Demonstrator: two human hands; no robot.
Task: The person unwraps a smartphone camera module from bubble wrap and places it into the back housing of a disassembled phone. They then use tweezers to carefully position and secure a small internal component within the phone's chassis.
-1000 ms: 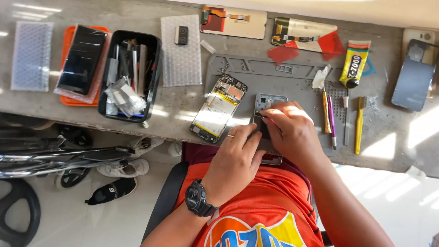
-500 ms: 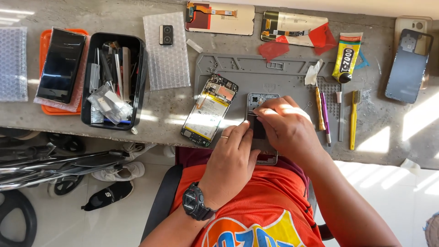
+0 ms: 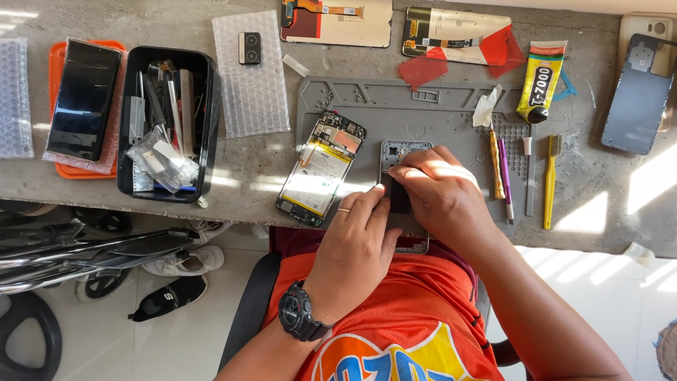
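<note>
Both hands press on a phone frame [image 3: 403,152] at the counter's [image 3: 620,204] near edge: left hand [image 3: 356,240] steadies, right hand [image 3: 441,194] grasps it; opened phone [image 3: 321,169] lies left.

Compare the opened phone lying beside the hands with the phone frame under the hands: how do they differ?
The opened phone lies untouched and tilted, showing its yellow battery; the phone frame is grey, nearly straight, mostly covered by the left hand and right hand. Both rest on the grey mat.

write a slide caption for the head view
Both hands press on a phone frame on a grey mat, beside an opened phone.
</note>
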